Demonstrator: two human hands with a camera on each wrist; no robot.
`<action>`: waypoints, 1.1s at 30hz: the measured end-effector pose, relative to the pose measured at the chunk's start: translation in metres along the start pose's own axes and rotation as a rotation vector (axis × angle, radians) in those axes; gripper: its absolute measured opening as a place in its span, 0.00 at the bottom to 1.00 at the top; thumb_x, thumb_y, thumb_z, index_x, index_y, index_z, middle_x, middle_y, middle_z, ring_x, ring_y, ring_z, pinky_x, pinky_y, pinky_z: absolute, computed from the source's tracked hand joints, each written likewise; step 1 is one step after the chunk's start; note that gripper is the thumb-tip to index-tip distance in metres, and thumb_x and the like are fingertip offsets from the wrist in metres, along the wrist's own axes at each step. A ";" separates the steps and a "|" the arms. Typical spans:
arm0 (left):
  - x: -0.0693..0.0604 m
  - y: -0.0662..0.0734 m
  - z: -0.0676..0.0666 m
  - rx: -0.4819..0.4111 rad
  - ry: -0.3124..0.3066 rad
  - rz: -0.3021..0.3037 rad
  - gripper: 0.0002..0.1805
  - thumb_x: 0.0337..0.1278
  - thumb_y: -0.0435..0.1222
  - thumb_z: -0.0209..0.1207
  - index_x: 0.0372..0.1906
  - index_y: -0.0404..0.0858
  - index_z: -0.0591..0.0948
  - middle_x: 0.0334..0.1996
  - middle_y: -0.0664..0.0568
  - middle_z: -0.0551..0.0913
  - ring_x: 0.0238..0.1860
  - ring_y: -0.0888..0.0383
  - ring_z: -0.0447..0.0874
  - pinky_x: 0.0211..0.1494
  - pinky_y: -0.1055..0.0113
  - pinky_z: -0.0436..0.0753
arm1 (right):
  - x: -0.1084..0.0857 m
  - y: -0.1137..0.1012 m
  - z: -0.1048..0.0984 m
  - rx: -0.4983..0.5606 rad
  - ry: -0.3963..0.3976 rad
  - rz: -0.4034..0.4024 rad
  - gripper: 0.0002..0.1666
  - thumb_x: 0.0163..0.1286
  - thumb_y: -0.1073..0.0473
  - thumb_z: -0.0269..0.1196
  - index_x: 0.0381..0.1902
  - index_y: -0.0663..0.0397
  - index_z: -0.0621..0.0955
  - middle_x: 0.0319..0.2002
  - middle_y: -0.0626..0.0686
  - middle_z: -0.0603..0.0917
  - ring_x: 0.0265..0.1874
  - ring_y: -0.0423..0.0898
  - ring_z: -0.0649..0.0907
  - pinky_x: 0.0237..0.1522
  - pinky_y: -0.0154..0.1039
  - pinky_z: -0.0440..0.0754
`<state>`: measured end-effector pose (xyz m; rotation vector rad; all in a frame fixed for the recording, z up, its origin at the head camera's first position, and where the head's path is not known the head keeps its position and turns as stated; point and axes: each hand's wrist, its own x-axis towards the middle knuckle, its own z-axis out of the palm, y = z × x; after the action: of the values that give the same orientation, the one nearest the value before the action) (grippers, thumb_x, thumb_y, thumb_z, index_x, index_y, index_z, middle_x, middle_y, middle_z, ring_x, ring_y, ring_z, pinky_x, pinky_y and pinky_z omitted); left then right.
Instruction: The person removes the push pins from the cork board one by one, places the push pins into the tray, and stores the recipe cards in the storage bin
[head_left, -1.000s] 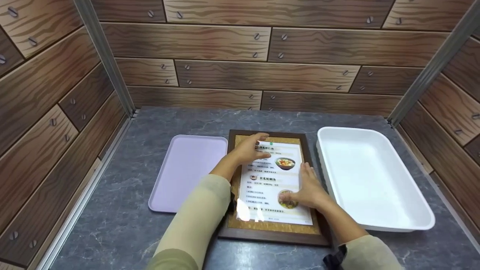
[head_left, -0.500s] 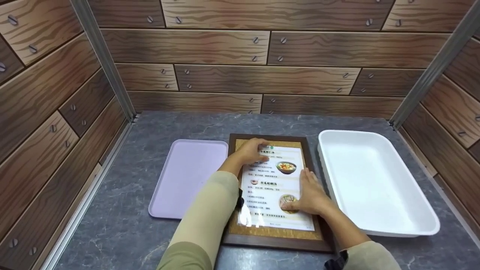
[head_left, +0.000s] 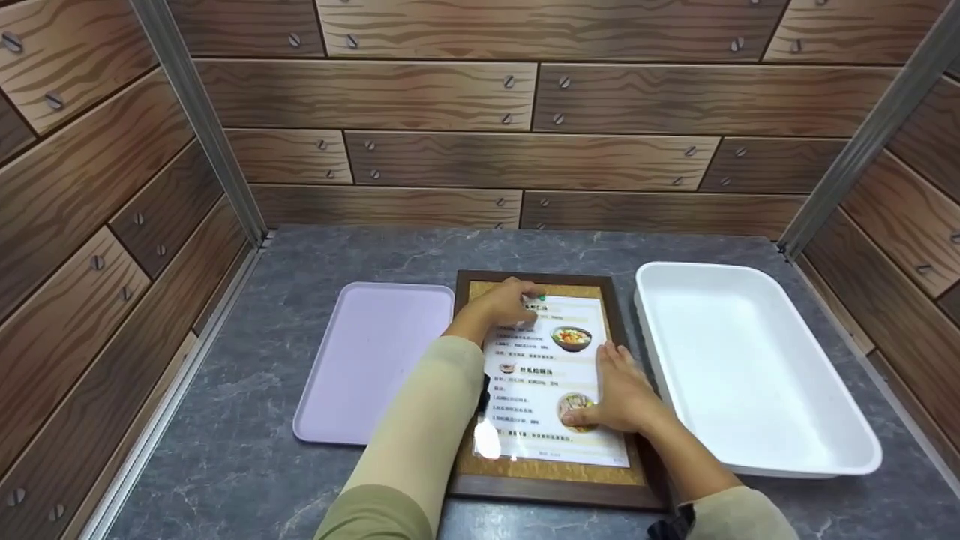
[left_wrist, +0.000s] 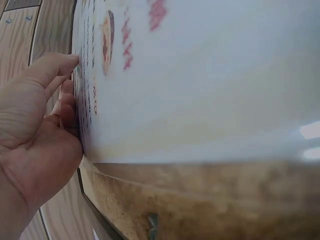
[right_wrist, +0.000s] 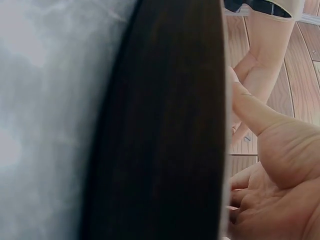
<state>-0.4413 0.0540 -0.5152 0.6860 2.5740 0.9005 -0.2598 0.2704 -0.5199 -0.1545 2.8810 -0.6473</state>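
Note:
A glossy printed sheet (head_left: 540,382) with food pictures lies on a cork board (head_left: 540,469) in a dark wooden frame (head_left: 555,491). My left hand (head_left: 506,301) rests at the sheet's upper left, its fingers beside a small green pin (head_left: 541,297) at the top edge. In the left wrist view the left fingers (left_wrist: 65,107) meet the sheet, and a greenish thing (left_wrist: 152,225) shows blurred on the cork. My right hand (head_left: 622,390) lies along the sheet's right edge, fingers straight, thumb over the lower food picture. The right wrist view shows mostly the dark frame edge (right_wrist: 160,125).
A lilac tray (head_left: 375,360) lies flat left of the board, partly behind the left sleeve. Close to the board's right side stands a deep white tray (head_left: 750,367). Grey marbled tabletop (head_left: 217,450) surrounds them, bounded by wood-patterned walls (head_left: 450,97).
The left fingers have shifted slightly right and lower over the sheet's top, close to the green pin. The right hand stays on the right edge. The head view has tilted a little.

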 end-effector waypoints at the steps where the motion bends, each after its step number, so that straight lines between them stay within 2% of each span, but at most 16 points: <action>1: 0.001 0.001 0.001 -0.005 0.007 -0.005 0.29 0.74 0.38 0.66 0.76 0.48 0.79 0.72 0.46 0.79 0.73 0.49 0.77 0.79 0.54 0.76 | 0.000 0.000 0.000 -0.003 0.000 -0.001 0.89 0.47 0.32 0.86 0.82 0.83 0.50 0.84 0.79 0.51 0.85 0.77 0.49 0.85 0.71 0.51; 16: 0.005 0.012 0.014 -0.190 0.194 -0.117 0.19 0.72 0.34 0.69 0.64 0.44 0.89 0.64 0.49 0.89 0.67 0.51 0.85 0.73 0.58 0.82 | 0.000 0.001 -0.001 -0.020 0.004 0.001 0.87 0.47 0.31 0.86 0.83 0.79 0.52 0.84 0.78 0.51 0.85 0.77 0.50 0.85 0.71 0.52; 25: 0.005 0.015 0.018 -0.250 0.244 -0.180 0.17 0.70 0.33 0.70 0.60 0.44 0.91 0.59 0.50 0.91 0.62 0.53 0.88 0.66 0.61 0.86 | 0.000 0.000 0.001 -0.030 0.010 -0.010 0.85 0.48 0.33 0.86 0.83 0.79 0.54 0.84 0.78 0.52 0.85 0.78 0.52 0.84 0.72 0.56; 33: 0.005 0.020 0.017 -0.242 0.284 -0.215 0.13 0.70 0.35 0.71 0.56 0.44 0.93 0.55 0.51 0.93 0.57 0.54 0.90 0.60 0.63 0.88 | 0.000 0.000 0.000 -0.028 0.004 0.000 0.85 0.48 0.32 0.86 0.83 0.77 0.54 0.84 0.78 0.52 0.85 0.77 0.52 0.84 0.71 0.56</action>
<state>-0.4311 0.0785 -0.5157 0.2206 2.6466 1.2844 -0.2600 0.2702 -0.5195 -0.1575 2.8949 -0.6087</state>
